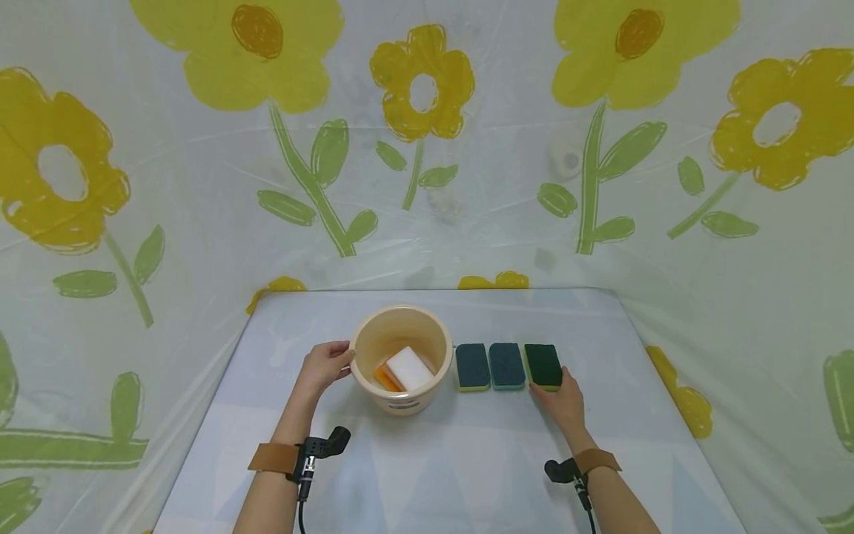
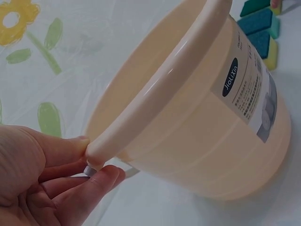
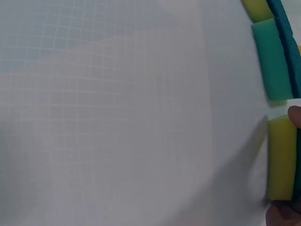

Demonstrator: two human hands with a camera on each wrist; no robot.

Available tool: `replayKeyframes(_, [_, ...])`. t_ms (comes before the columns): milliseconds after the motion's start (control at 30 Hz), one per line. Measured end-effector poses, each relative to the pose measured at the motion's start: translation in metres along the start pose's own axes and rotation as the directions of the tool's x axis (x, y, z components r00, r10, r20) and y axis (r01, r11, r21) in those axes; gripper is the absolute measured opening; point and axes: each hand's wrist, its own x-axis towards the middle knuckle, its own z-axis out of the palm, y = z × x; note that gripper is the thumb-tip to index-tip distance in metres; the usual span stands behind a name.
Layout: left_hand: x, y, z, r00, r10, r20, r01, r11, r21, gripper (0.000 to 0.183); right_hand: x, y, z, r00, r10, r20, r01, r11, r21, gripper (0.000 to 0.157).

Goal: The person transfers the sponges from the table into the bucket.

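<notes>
My left hand (image 1: 327, 363) pinches the rim of a cream plastic bucket (image 1: 390, 337), thumb on top and fingers curled beneath, beside a grey handle end in the left wrist view. Inside the bucket lie a white sponge block (image 1: 410, 368) and an orange piece (image 1: 387, 378) partly under it. On the right, my right hand (image 1: 565, 404) holds a dark green and yellow scouring sponge (image 1: 543, 363) by its edges between thumb and fingers. That sponge's yellow side (image 3: 281, 160) shows in the right wrist view, with most of the hand out of frame.
Two more scouring sponges lie in a row between bucket and right hand: a blue-green one with a yellow base (image 1: 473, 366) and one with a teal base (image 1: 507, 365). They rest on a pale table (image 1: 467, 467). Flower-printed sheeting (image 1: 494, 185) hangs behind and around it.
</notes>
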Motion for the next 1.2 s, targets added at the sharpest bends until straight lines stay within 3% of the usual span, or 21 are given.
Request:
replayKeyframes(400, [-0.001,0.003,0.0,1.0,-0.009,-0.003,0.009,1.0,0.008,0.04,0.0,-0.009,-0.01,1.0,-0.016,0.006,0.016,1.0,0.013,0.091])
replayKeyframes(567, [0.0,0.002,0.0,1.0,-0.011,-0.003,0.012,1.0,0.017,0.04,-0.001,-0.019,-0.019,0.998,-0.065,-0.014,0.065,0.998,-0.021,0.092])
replayKeyframes(1200, [0.0,0.002,0.001,1.0,-0.017,0.002,0.017,1.0,0.017,0.04,-0.005,-0.094,-0.049,0.992,-0.103,0.066,0.105,0.994,-0.022,0.095])
